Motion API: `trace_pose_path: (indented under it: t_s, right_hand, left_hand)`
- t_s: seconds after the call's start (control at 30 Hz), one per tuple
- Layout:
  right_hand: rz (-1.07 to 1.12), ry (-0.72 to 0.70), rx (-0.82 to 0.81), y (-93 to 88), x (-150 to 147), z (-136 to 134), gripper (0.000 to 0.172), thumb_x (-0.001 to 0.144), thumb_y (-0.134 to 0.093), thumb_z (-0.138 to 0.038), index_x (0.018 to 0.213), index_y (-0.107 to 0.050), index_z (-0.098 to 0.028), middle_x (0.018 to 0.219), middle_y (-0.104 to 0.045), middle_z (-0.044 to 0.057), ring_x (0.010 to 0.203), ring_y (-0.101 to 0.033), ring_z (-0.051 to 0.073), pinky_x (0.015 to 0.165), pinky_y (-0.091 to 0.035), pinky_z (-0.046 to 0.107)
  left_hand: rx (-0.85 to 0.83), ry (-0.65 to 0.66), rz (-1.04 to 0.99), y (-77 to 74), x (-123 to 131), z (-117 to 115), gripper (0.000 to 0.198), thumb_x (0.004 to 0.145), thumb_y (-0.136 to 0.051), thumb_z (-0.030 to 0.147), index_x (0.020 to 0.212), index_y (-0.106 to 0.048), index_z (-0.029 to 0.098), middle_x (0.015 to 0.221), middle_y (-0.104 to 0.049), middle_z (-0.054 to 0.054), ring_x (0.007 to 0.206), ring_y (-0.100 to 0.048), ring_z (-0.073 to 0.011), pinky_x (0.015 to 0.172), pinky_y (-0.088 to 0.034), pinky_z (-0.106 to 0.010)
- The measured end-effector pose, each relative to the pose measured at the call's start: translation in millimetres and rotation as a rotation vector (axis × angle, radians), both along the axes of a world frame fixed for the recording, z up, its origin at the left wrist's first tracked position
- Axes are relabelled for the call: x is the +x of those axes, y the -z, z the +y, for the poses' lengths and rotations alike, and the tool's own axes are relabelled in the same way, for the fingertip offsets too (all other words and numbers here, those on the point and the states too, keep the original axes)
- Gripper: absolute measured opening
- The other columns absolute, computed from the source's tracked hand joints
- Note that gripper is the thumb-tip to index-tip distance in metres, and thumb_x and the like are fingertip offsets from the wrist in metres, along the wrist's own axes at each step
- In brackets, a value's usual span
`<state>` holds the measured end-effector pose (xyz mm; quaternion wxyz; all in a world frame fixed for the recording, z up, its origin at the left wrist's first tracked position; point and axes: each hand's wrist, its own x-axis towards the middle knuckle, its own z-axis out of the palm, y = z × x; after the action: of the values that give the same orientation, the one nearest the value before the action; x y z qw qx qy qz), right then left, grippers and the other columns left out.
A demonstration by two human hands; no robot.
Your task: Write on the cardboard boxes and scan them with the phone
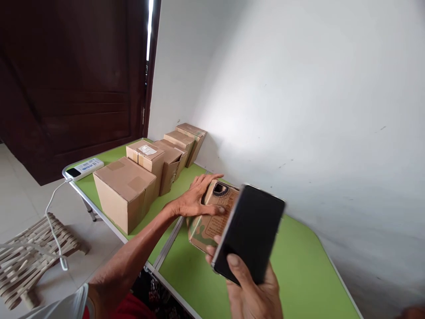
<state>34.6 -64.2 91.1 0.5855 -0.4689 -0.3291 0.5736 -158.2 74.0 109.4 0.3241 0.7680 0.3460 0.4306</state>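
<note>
In my right hand [254, 288] is a smartphone [254, 232] with a dark screen and a pale case edge, the thumb lying over its lower corner. It is lifted in front of a brown cardboard box [202, 232] and hides that box's right part. The box has green camouflage print, dark printed text and a dark-rimmed cut-out near its far end. My left hand [199, 199] grips this box, its thumb pressed on the printed face and its fingers reaching along the far left edge.
More cardboard boxes of several sizes stand in a row at the left, the nearest a large plain box [124, 184]. A white power bank [84, 169] with a cable lies on the green table [299, 266]. A woven stool [36, 257] stands below, and a white wall [299, 110] rises behind.
</note>
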Motion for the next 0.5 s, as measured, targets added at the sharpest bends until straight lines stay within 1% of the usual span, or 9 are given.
trace_pose_path:
  t_s: [0.07,0.17,0.23,0.3,0.4,0.5]
  right_hand:
    - [0.037,-0.06,0.025,-6.3,-25.6,7.8,0.068,0.07,-0.099,-0.039,0.128,-0.069,-0.021,0.102,-0.084,0.013,0.089,-0.082,0.035,0.083,-0.067,0.05]
    - [0.066,-0.078,0.038,-6.0,-41.7,13.3,0.077,0.067,-0.101,-0.038,0.134,-0.064,-0.023,0.099,-0.084,0.01,0.084,-0.082,0.033,0.083,-0.067,0.05]
    - [0.059,-0.082,0.04,-3.2,-42.8,14.8,0.078,0.068,-0.1,-0.038,0.136,-0.063,-0.025,0.098,-0.084,0.009,0.082,-0.082,0.032,0.082,-0.067,0.05]
    - [0.049,-0.085,0.044,-1.1,-41.5,15.7,0.076,0.069,-0.099,-0.038,0.135,-0.064,-0.025,0.097,-0.083,0.009,0.082,-0.082,0.032,0.08,-0.067,0.048]
    - [0.044,-0.094,0.043,0.1,-39.8,16.3,0.078,0.068,-0.099,-0.04,0.136,-0.063,-0.025,0.096,-0.083,0.01,0.082,-0.082,0.033,0.077,-0.067,0.046]
    - [0.033,-0.095,0.018,0.6,-37.9,14.0,0.082,0.066,-0.099,-0.042,0.137,-0.062,-0.024,0.095,-0.084,0.011,0.08,-0.082,0.034,0.076,-0.067,0.048]
  left_hand:
    - [0.054,0.008,0.01,2.4,1.0,2.6,0.095,0.079,-0.073,0.056,0.162,-0.039,0.023,0.147,-0.052,-0.015,0.138,-0.045,-0.0403,0.126,-0.029,-0.06]
    - [0.107,0.014,0.048,5.6,2.7,4.8,0.089,0.079,-0.069,0.046,0.161,-0.041,0.025,0.15,-0.053,-0.014,0.14,-0.046,-0.0399,0.128,-0.028,-0.058]
    - [0.119,0.019,0.06,7.4,3.4,5.2,0.087,0.079,-0.069,0.045,0.159,-0.044,0.024,0.151,-0.054,-0.015,0.142,-0.044,-0.0416,0.127,-0.03,-0.059]
    - [0.13,0.026,0.052,8.9,3.7,5.5,0.089,0.079,-0.07,0.048,0.159,-0.044,0.023,0.152,-0.054,-0.016,0.144,-0.043,-0.0433,0.127,-0.029,-0.06]
    - [0.143,0.032,0.027,10.4,3.7,6.4,0.089,0.081,-0.069,0.053,0.16,-0.041,0.024,0.154,-0.054,-0.016,0.144,-0.043,-0.0431,0.127,-0.029,-0.062]
    - [0.139,0.015,0.017,10.4,3.6,7.7,0.089,0.081,-0.069,0.056,0.16,-0.04,0.026,0.156,-0.053,-0.016,0.144,-0.045,-0.0422,0.127,-0.028,-0.063]
